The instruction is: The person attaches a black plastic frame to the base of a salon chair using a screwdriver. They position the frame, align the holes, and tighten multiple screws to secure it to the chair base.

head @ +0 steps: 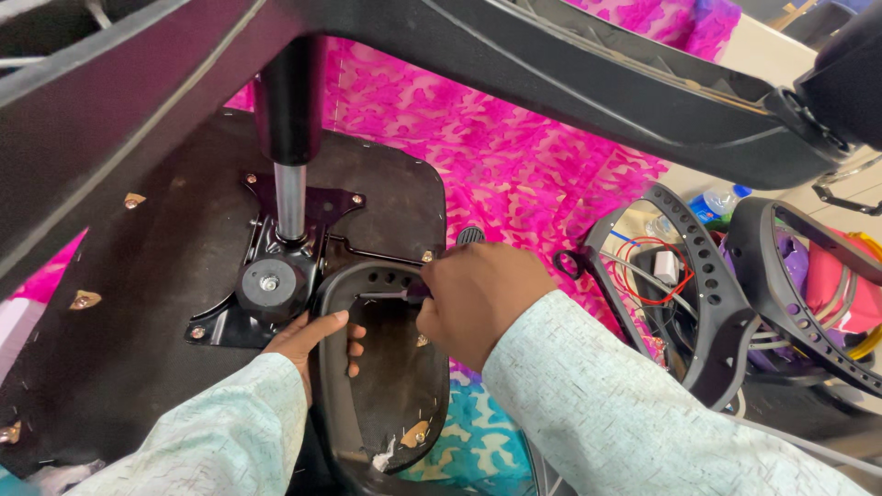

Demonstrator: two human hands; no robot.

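Armrest (342, 367) loop lies against the upturned seat base's (138, 303) right edge, not yet fastened as far as I can judge: left hand (308, 340) curls around its rim, right hand (478, 298) grips a screwdriver (404, 295) inside it.

I have little room: the chair base arms (570, 64) hang overhead, the gas cylinder (289, 174) blocks the left, spare armrests (707, 303) crowd the right; the pink cloth (514, 156) ahead lies open.
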